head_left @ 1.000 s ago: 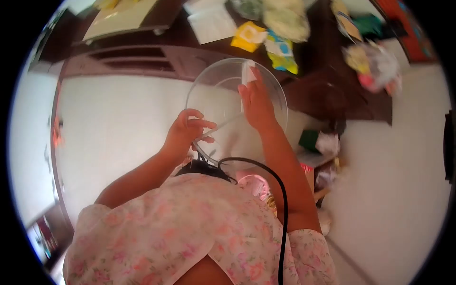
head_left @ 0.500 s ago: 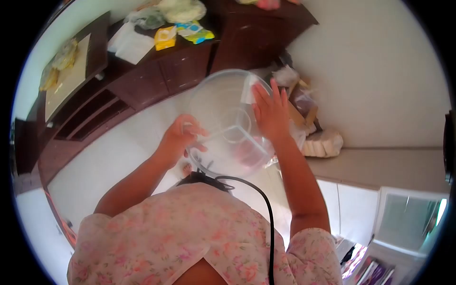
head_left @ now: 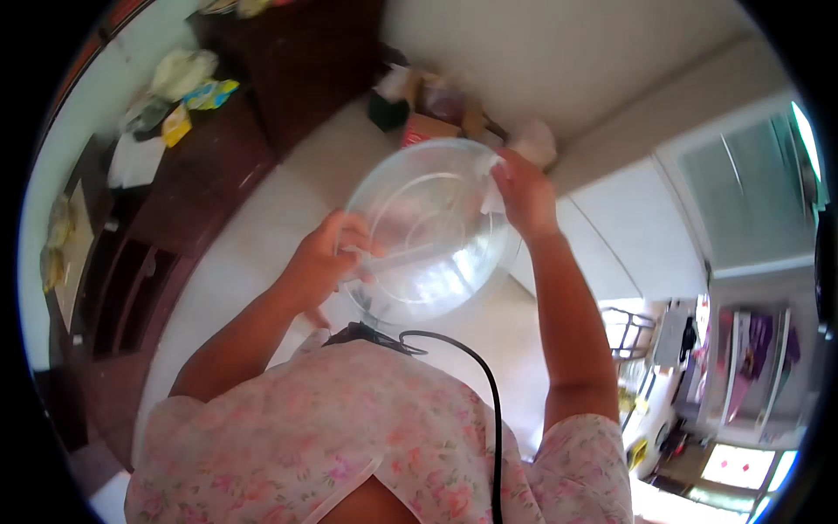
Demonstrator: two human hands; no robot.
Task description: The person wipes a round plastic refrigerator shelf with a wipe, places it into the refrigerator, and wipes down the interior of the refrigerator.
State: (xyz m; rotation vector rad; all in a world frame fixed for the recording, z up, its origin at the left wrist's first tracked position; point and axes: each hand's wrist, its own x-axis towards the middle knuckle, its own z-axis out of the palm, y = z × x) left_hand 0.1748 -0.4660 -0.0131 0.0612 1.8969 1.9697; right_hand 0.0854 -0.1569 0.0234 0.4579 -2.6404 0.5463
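Observation:
A clear round plastic container (head_left: 428, 249), which looked divided inside a moment ago, is held up before my chest, tilted, with light glaring off its lower part. My left hand (head_left: 327, 258) grips its rim at the left, fingers curled over the edge. On the opposite side, my right hand (head_left: 529, 199) is closed on a white tissue (head_left: 492, 188), pressed against the upper right rim. Part of the tissue hides beneath those fingers.
Dark brown cabinets (head_left: 209, 140) stand at the left, carrying plastic bags and a yellow packet (head_left: 176, 125). Boxes and bags, including a red carton (head_left: 429, 129), sit beyond the container. White cupboards (head_left: 624, 227) are at the right. A black cable (head_left: 491, 393) runs down my front.
The view has swung to the right. The container has tilted, and my right hand has gone from spread fingers to closed around the tissue at the rim. My left hand keeps its grip.

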